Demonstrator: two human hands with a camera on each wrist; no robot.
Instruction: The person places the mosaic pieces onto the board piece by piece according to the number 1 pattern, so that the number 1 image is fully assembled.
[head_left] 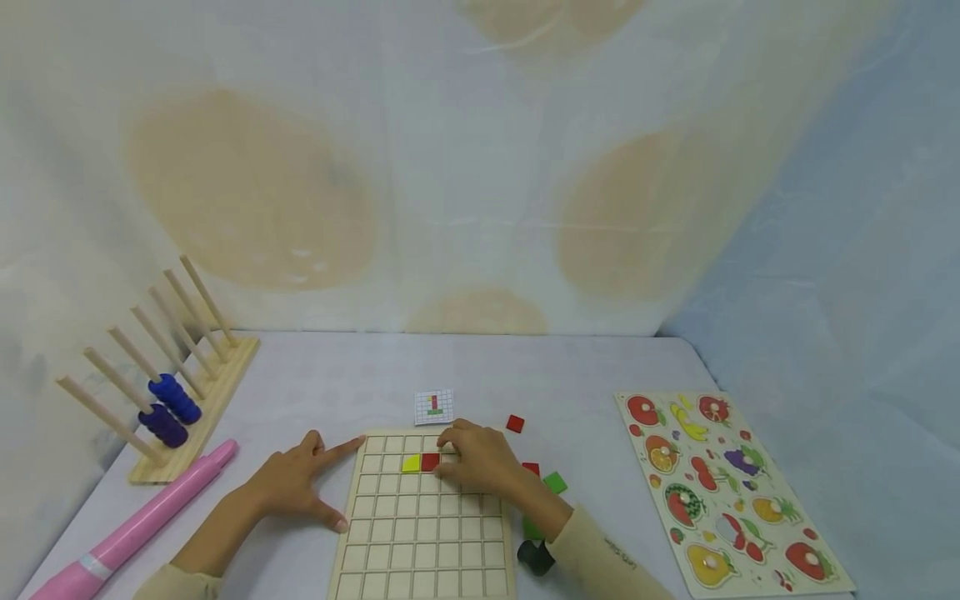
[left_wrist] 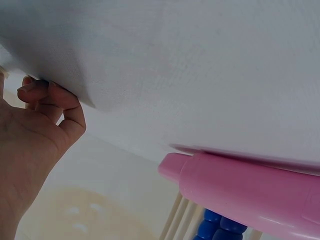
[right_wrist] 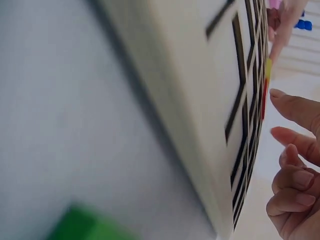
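Note:
A wooden grid board (head_left: 405, 558) lies on the table with a yellow tile (head_left: 411, 463) and a red tile (head_left: 430, 462) side by side near its top. My right hand (head_left: 480, 457) is over the board, its thumb and index fingertips right by the red tile. In the right wrist view a gap shows between thumb and index finger, with nothing in it, and the other fingers are bent. My left hand (head_left: 295, 483) stays at the board's left side, index finger and thumb spread apart, tips at its edge. Above the board lies a small pattern card (head_left: 434, 407) printed with coloured squares.
A loose red tile (head_left: 515, 424) lies right of the card. Green tiles (head_left: 555, 482) and dark pieces (head_left: 536, 558) sit beside the right forearm. A fruit puzzle board (head_left: 720, 500) lies far right. On the left are a pink tube-shaped object (head_left: 150, 521) and a peg abacus (head_left: 240, 367).

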